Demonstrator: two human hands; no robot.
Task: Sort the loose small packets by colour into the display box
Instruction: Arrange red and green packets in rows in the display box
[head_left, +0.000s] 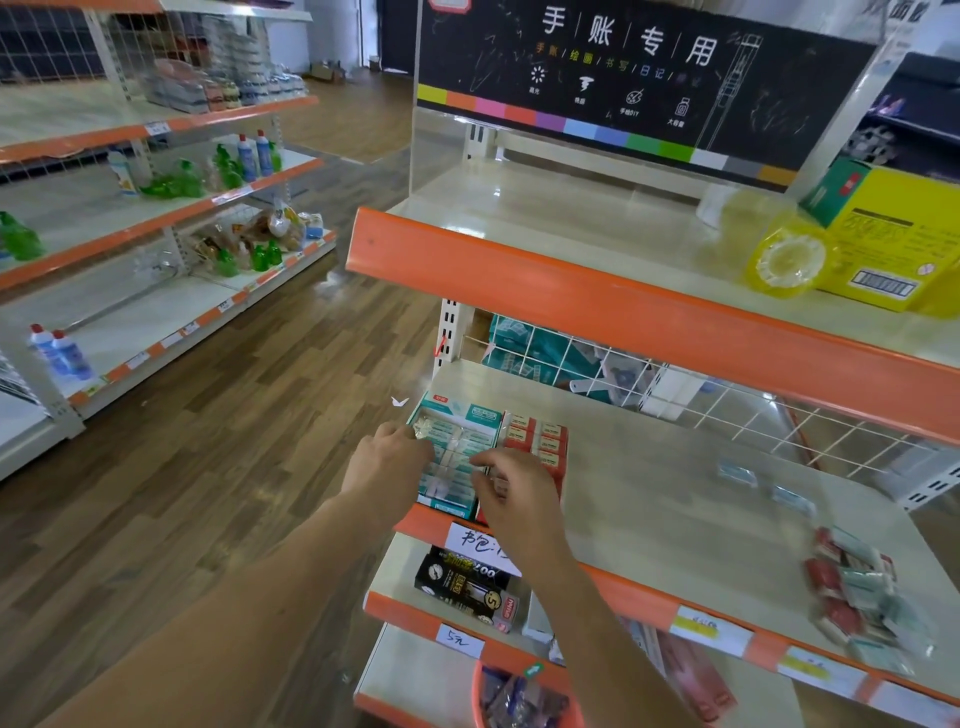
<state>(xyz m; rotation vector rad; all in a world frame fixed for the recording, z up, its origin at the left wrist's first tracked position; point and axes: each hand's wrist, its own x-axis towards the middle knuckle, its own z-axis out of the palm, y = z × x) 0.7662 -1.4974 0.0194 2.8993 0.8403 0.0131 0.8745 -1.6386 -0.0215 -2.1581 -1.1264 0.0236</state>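
Observation:
A display box (441, 404) sits at the left end of the middle shelf, with teal packets (457, 441) in its left part and red packets (540, 436) in its right part. My left hand (387, 457) rests on the box's left edge, fingertips on the teal packets. Over the box's front middle, my right hand (511, 486) has its fingers pinched; whether a packet is in them is hidden. A pile of loose red and teal packets (857, 597) lies at the shelf's right end. Two loose teal packets (737, 474) lie further back.
An orange-edged upper shelf (597, 291) overhangs the work area and carries a yellow box (893, 239). A white wire divider (675, 395) runs behind the middle shelf. Black boxes (467, 587) stand on the shelf below. Wooden floor and another shelf unit lie to the left.

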